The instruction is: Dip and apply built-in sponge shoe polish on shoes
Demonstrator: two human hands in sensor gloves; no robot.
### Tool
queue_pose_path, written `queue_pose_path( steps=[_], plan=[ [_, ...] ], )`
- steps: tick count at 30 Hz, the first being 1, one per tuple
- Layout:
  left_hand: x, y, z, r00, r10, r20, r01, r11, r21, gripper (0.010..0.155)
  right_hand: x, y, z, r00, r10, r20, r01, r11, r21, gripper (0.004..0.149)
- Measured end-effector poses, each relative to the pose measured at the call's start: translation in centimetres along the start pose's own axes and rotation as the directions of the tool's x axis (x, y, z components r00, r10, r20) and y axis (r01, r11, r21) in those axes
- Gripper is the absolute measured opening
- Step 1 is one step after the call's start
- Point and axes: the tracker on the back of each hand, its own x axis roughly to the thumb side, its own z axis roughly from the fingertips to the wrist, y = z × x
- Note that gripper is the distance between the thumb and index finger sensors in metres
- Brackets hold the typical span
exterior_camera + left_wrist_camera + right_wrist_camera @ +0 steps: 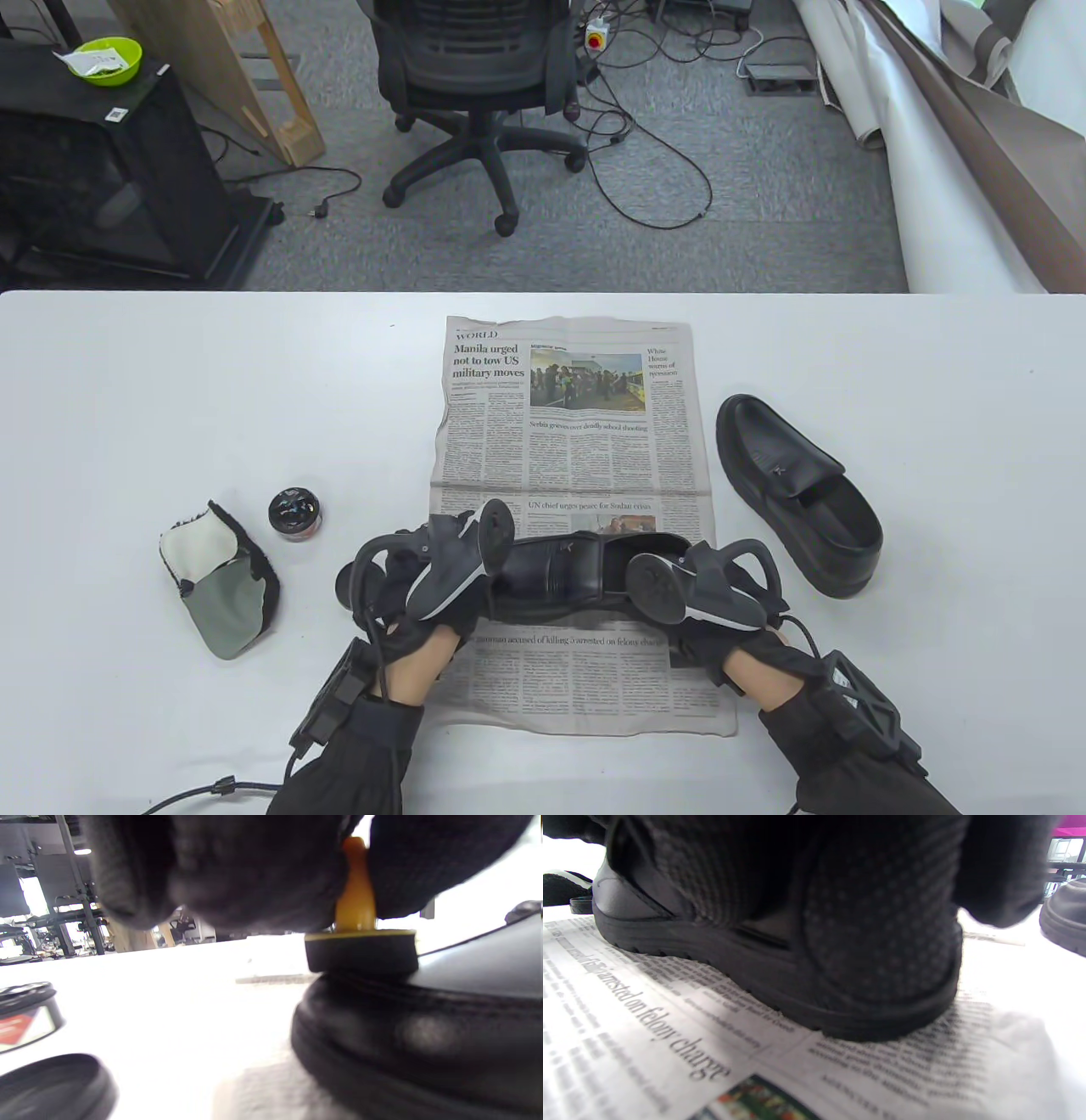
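Note:
A black shoe (560,581) lies sideways on the newspaper (568,424), toe to the left. My left hand (407,594) pinches the yellow stem of a round black sponge applicator (360,952), whose pad presses on the shoe's toe (424,1035). My right hand (721,611) grips the shoe's heel (865,984), its dotted glove fingers (878,938) wrapped round the back. The open polish tin (294,513) stands left of the paper, seen close in the left wrist view as the tin (25,1018) with its lid (55,1086) lying beside it.
The second black shoe (797,492) sits on the white table (170,407) right of the newspaper. A buffing mitt (219,577) lies at the left. Beyond the far table edge stand an office chair (475,76) and loose cables on the floor.

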Motion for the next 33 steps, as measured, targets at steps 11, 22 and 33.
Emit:
queue_pose_path(
  steps=[11,22,33],
  plan=[
    [3.0,0.6,2.0,0.95,0.207,0.234,-0.177,0.974,-0.144,0.047,0.0,0.0,0.0,1.0,-0.007,0.002,0.007,1.0,0.003,0.042],
    [5.9,0.8,0.9,0.945,0.219,0.244,-0.237,0.97,0.046,0.047,-0.1,0.1,-0.1,1.0,-0.017,0.022,0.017,1.0,0.01,0.042],
    [5.2,-0.3,-1.8,0.991,0.08,0.11,-0.088,0.994,0.066,0.048,-0.1,0.1,-0.1,1.0,-0.014,0.018,0.014,1.0,0.012,0.042]
  ],
)
